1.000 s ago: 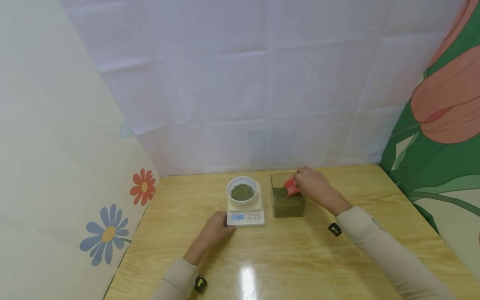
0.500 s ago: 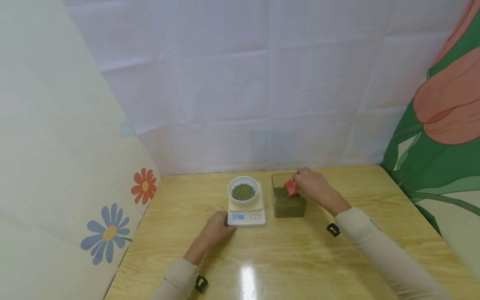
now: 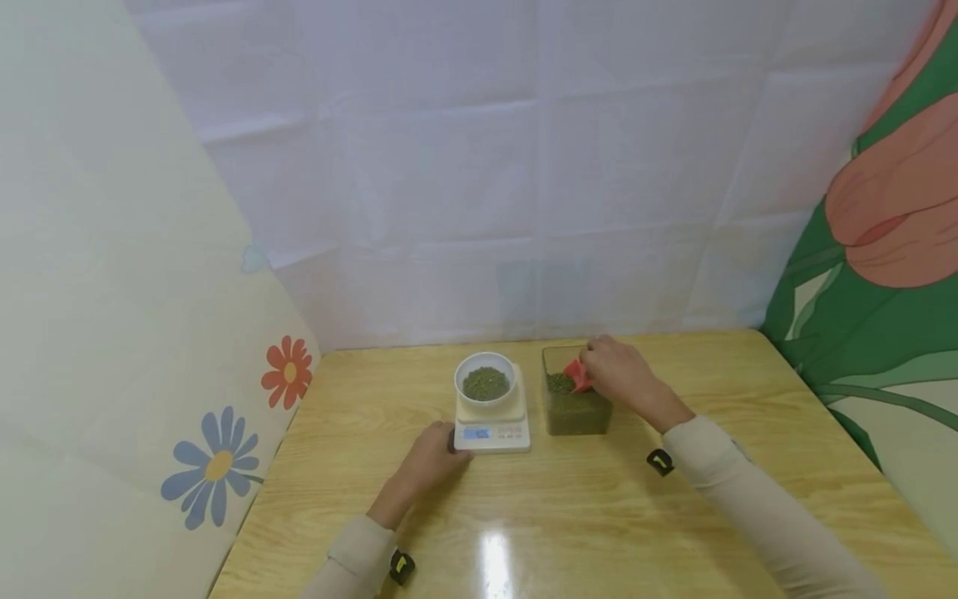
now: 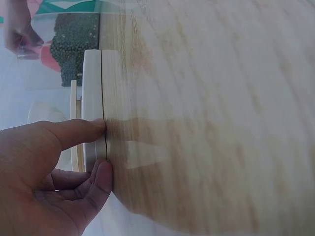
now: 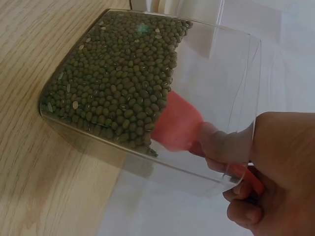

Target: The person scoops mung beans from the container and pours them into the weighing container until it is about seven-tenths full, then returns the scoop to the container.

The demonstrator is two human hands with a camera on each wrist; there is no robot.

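My right hand (image 3: 619, 371) grips the handle of a red scoop (image 5: 178, 123) inside a clear square container (image 3: 577, 418). The scoop's head is partly sunk in the green mung beans (image 5: 118, 78) that fill the container's lower part. To the left stands a white kitchen scale (image 3: 516, 438) with a lit display. On its platform sits a white bowl (image 3: 485, 357) with a heap of mung beans in it. My left hand (image 3: 430, 457) holds the scale's front left corner, thumb on the front edge and fingers curled at the side; the left wrist view shows this grip close up.
Everything stands on a wood-grain table (image 3: 569, 516), near its back edge. A white cloth backdrop (image 3: 434, 166) hangs right behind. Flower-printed panels close off the left and right sides. The container and the scale are a narrow gap apart.
My right hand has shifted slightly left with the scoop, which stays in the beans. The left hand, scale and bowl look the same.
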